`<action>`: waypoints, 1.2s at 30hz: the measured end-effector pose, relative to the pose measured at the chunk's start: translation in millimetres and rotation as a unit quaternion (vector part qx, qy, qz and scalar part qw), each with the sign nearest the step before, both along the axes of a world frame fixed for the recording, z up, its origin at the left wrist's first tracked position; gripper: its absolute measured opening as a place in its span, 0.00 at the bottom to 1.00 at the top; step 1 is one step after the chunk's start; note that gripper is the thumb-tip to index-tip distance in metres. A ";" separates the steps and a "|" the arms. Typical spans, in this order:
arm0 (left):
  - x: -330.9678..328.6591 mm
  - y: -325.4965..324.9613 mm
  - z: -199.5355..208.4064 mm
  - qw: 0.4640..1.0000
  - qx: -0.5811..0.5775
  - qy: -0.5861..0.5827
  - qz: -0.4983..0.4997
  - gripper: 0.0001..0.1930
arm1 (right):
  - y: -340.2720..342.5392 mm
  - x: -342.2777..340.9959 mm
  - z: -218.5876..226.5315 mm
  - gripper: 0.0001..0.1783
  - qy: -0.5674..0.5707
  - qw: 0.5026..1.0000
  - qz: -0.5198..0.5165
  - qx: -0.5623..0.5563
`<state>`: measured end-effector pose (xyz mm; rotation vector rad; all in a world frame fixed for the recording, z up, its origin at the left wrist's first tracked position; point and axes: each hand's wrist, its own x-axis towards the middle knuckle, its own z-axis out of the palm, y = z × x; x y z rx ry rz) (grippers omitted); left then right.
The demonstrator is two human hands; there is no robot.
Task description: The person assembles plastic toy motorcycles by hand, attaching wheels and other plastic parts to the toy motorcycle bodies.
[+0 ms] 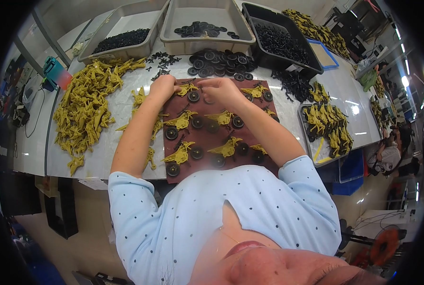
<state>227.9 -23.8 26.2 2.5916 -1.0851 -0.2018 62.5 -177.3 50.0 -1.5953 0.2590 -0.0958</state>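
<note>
On a dark red mat (204, 105), yellow plastic toy motorcycle bodies lie in rows, with black wheels beside them and small dark parts on some. My left hand (164, 88) is at the mat's far left corner, its fingers closed by the left end of a yellow motorcycle body (187, 89). What those fingers hold, if anything, is hidden. Just right of the same body is my right hand (221, 90), thumb and fingers drawn together in a pinch. Anything between its fingertips is too small to make out. A black wheel (193, 96) lies between both hands.
A heap of yellow bodies (86, 102) covers the table's left. Loose black wheels (219, 62) pile beyond the mat, before two grey bins (166, 40) (121, 50) and a black bin (311, 66). At right stands a tray (322, 161) of yellow-and-black pieces. A teal bottle (52, 69) stands far left.
</note>
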 end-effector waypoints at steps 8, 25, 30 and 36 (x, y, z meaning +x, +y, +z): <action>-2.0 5.6 -3.8 0.999 0.018 0.003 0.051 0.19 | 13.4 14.3 2.9 0.10 0.075 0.996 -0.038 -0.003; 6.3 2.5 -24.7 0.997 -0.063 0.046 0.014 0.11 | 25.5 52.2 -34.3 0.06 -0.058 0.855 0.046 -0.513; 11.3 3.9 -28.6 0.994 -0.086 0.059 0.015 0.10 | 28.5 58.4 -39.3 0.06 -0.060 0.835 0.049 -0.545; 11.4 3.4 -32.6 0.994 -0.096 0.043 0.004 0.10 | 43.3 66.0 -36.3 0.08 0.028 0.816 0.046 -0.575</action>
